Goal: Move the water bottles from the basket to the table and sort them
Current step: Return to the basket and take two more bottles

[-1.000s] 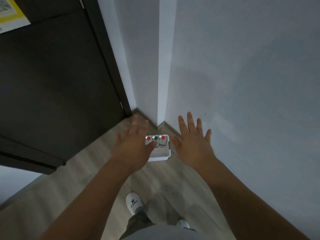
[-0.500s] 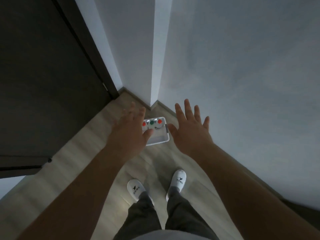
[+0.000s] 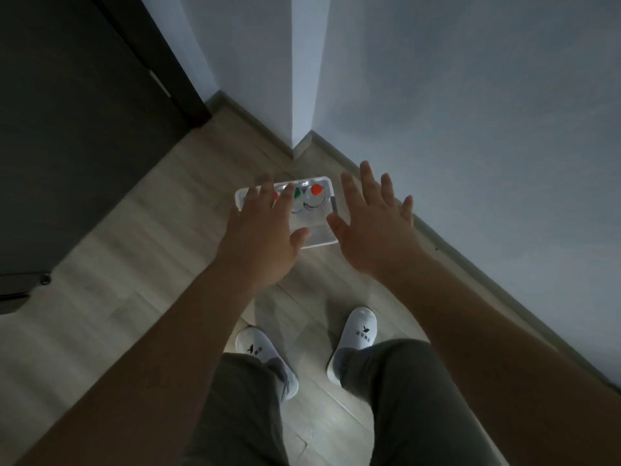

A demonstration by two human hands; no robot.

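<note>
1. The person is closing in on the basket (image 3: 332, 196). Compared with a second ago it's sitting bigger and lower in the head view, and both white slippers (image 3: 356, 332) are now planted on the wood floor (image 3: 117, 264) just short of it.
2. The basket itself isn't moving. It's still parked on the floor right by the wall corner (image 3: 302, 95), with the dark door (image 3: 84, 129) off to the left.
3. The water bottles are all still standing inside it. I'm seeing a red-capped bottle (image 3: 316, 189), a green-capped bottle (image 3: 298, 194), and another red cap peeking out between fingers.
4. The left hand (image 3: 262, 237) is staying spread with straight fingers, gripping nothing. It's now overlapping the basket's left side in view, where earlier it was only brushing the edge.
5. The right hand (image 3: 373, 230) is also splayed wide and empty, hovering just right of the basket.
6. I can't tell whether either hand is touching anything; my guess is they're still above it.
7. So for the task, this is looking like the reach-in stage. Nothing's lifted yet, and no table is showing in this shot.
</note>
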